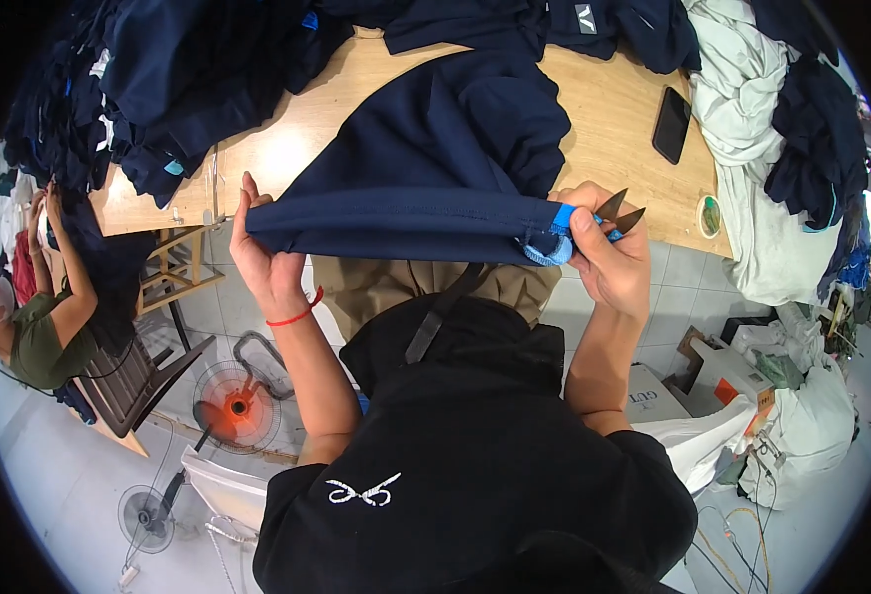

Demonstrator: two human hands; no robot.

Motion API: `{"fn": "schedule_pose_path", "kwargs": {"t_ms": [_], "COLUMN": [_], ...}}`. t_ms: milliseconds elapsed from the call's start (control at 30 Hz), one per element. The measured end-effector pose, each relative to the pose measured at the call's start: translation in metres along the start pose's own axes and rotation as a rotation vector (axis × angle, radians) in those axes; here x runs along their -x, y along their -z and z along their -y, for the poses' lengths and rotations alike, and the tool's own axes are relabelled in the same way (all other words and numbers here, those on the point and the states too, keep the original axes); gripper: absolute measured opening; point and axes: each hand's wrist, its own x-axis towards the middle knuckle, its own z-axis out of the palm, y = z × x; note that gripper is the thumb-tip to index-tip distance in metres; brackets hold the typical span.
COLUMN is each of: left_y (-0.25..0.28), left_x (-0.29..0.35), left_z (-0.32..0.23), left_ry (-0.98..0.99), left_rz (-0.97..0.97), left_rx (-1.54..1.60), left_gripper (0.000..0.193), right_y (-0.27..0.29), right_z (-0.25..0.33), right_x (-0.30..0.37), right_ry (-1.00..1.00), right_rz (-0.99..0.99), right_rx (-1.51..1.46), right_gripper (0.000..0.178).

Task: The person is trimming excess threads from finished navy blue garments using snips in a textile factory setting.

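A navy blue garment [406,139] is stretched sideways between my two hands, its near hemmed edge pulled straight. The rest of the cloth lies on the wooden table beyond. My left hand [265,259] grips the left end of the edge, thumb below and fingers partly behind the cloth. My right hand [614,259] pinches the right end, beside a bright blue patch and a light blue ribbed trim [546,251]. Dark-bladed thread snips [625,211] also sit in my right hand, their two points apart and facing up and right. Cloth hides some fingertips.
Navy garments [198,89] are heaped on the wooden table [633,109] at the far left and back. A black phone [671,125] and a small round dish [710,216] lie right, near pale cloth [737,99]. Another person [54,317] works at left, near fans [237,406].
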Motion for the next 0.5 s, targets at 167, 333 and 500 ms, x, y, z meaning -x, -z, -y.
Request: {"fn": "schedule_pose_path", "kwargs": {"t_ms": [167,333,500], "left_y": [-0.003,-0.011,-0.041], "left_x": [-0.003,0.005,0.025], "left_z": [0.010,0.027,0.052], "left_ry": [-0.033,0.097,0.061], "left_rz": [-0.020,0.186,0.168], "left_rx": [-0.097,-0.086,-0.318], "left_gripper": [0.038,0.047,0.054], "right_y": [-0.008,-0.017,-0.037], "right_z": [0.005,0.002,0.016], "right_x": [-0.001,-0.005,-0.012], "right_ry": [-0.127,-0.258,-0.263], "right_rz": [-0.052,-0.011,-0.085], "right_rx": [-0.159,-0.352,-0.362], "right_gripper": [0.022,0.023,0.027]}}
